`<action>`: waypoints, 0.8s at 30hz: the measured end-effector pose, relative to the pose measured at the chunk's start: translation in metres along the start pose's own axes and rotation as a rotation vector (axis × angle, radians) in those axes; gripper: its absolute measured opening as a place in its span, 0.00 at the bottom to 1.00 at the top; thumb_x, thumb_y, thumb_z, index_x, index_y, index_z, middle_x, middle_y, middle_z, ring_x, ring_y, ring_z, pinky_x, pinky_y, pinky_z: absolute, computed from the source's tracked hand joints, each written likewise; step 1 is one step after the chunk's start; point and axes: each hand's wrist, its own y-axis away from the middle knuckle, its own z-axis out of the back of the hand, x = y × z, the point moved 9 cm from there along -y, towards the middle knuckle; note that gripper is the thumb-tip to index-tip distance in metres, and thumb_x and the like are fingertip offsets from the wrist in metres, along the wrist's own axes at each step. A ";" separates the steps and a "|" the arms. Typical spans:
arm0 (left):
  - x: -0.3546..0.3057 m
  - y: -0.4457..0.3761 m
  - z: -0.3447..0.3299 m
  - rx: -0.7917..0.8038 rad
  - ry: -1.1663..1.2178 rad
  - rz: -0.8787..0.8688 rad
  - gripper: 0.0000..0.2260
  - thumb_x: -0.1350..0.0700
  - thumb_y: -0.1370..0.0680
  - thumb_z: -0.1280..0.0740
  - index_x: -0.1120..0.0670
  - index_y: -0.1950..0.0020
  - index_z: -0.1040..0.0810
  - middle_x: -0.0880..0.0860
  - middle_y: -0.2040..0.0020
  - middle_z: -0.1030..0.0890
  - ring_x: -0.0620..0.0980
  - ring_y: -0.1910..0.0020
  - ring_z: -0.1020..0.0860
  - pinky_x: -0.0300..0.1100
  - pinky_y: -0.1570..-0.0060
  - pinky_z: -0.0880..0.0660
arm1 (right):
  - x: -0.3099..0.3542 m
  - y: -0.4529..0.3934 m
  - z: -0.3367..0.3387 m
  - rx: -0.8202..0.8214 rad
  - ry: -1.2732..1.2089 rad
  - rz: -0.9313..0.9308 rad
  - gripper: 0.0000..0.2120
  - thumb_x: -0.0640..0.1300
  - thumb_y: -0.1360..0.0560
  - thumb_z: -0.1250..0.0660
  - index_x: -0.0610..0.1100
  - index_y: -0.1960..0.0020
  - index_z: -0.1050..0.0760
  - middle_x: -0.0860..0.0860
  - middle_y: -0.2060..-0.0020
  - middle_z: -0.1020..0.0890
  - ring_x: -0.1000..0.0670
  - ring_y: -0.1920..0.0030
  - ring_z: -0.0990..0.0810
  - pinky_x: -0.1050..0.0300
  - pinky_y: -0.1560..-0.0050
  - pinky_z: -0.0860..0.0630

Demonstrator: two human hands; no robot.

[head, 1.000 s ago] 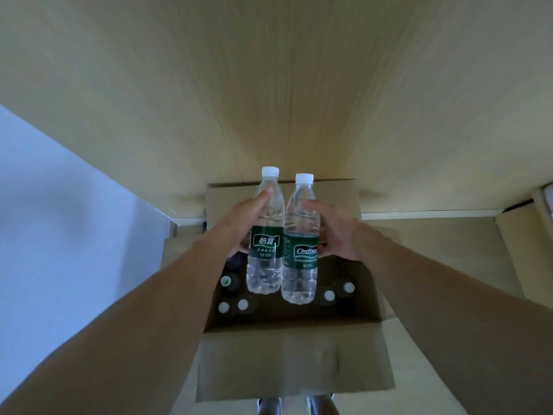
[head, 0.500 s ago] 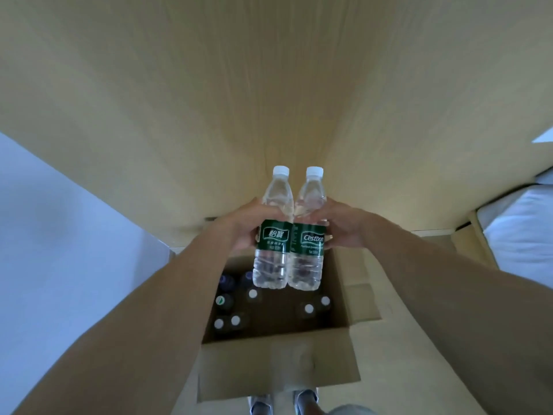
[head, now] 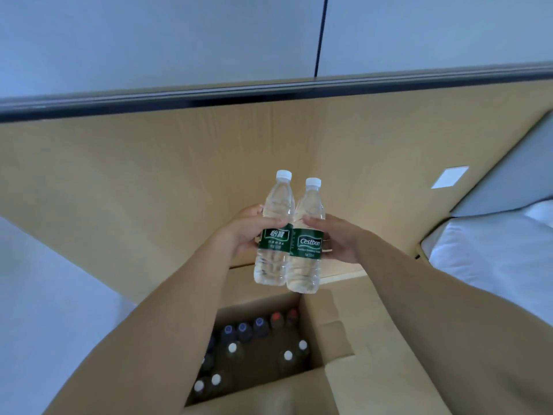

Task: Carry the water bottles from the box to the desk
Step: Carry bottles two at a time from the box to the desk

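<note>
Two clear water bottles with green labels and white caps hang upright side by side in the air above the open cardboard box point(head: 335, 327). My left hand point(head: 239, 235) grips the left bottle point(head: 273, 235) at its label. My right hand point(head: 341, 239) grips the right bottle point(head: 308, 244) the same way. The two bottles touch each other. Inside the box stand several more bottles point(head: 239, 348) with white, blue and red caps; my left forearm hides part of them.
A tall wooden panel point(head: 149, 175) rises straight ahead behind the box, with a dark ledge point(head: 269, 91) along its top and a pale wall above. A bed with white bedding point(head: 493, 259) lies to the right. A white surface point(head: 45, 295) fills the left.
Both hands have lifted the two bottles higher, away from the box. The view has tilted upward, bringing the dark ledge, the wall above and more of the bed into sight.
</note>
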 end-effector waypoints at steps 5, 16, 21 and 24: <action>-0.020 -0.001 -0.026 0.036 0.019 -0.021 0.16 0.59 0.25 0.24 0.54 0.40 0.22 0.58 0.43 0.15 0.59 0.42 0.17 0.62 0.40 0.22 | 0.019 0.035 0.016 -0.072 -0.047 0.080 0.32 0.55 0.32 0.22 0.47 0.33 0.28 0.45 0.48 0.14 0.45 0.51 0.14 0.47 0.54 0.17; -0.040 0.026 -0.082 0.275 -0.083 -0.046 0.18 0.54 0.24 0.25 0.58 0.37 0.23 0.58 0.44 0.16 0.56 0.48 0.18 0.54 0.50 0.19 | -0.015 0.117 0.040 -0.212 -0.499 0.052 0.19 0.42 0.25 0.34 0.38 0.37 0.29 0.38 0.44 0.22 0.38 0.45 0.20 0.40 0.35 0.26; -0.037 0.045 -0.120 0.409 -0.151 -0.056 0.20 0.55 0.23 0.26 0.61 0.34 0.24 0.62 0.39 0.18 0.59 0.44 0.19 0.60 0.40 0.22 | -0.033 0.161 0.048 -0.320 -0.534 0.135 0.16 0.39 0.23 0.35 0.38 0.36 0.30 0.38 0.43 0.22 0.39 0.44 0.21 0.39 0.32 0.28; -0.033 0.057 -0.152 0.499 -0.180 -0.052 0.20 0.56 0.23 0.27 0.61 0.34 0.24 0.62 0.39 0.18 0.60 0.41 0.19 0.58 0.40 0.22 | -0.051 0.191 0.058 -0.403 -0.505 0.179 0.13 0.41 0.23 0.32 0.39 0.40 0.26 0.40 0.51 0.17 0.41 0.53 0.16 0.45 0.48 0.19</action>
